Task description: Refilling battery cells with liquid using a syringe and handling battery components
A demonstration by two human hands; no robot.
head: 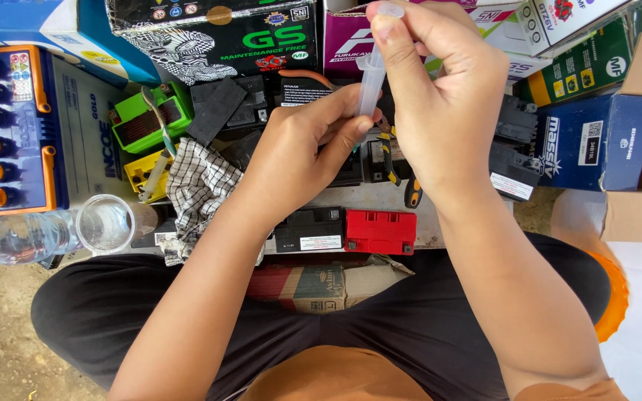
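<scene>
My two hands hold a clear plastic syringe (371,83) upright over a low bench of small batteries. My left hand (299,148) pinches the lower barrel between thumb and fingers. My right hand (440,96) grips the upper part, with the thumb pressed on the plunger top. Below the hands lie a black battery (310,229) and a red battery (380,231) side by side. A pair of yellow-and-black pliers (391,160) lies under my right hand, partly hidden.
A clear glass cup (105,223) and a water bottle (16,238) lie at the left beside a blue battery with orange caps (1,126). A checked cloth (198,186), a green battery (150,119) and several cardboard boxes (596,141) crowd the bench.
</scene>
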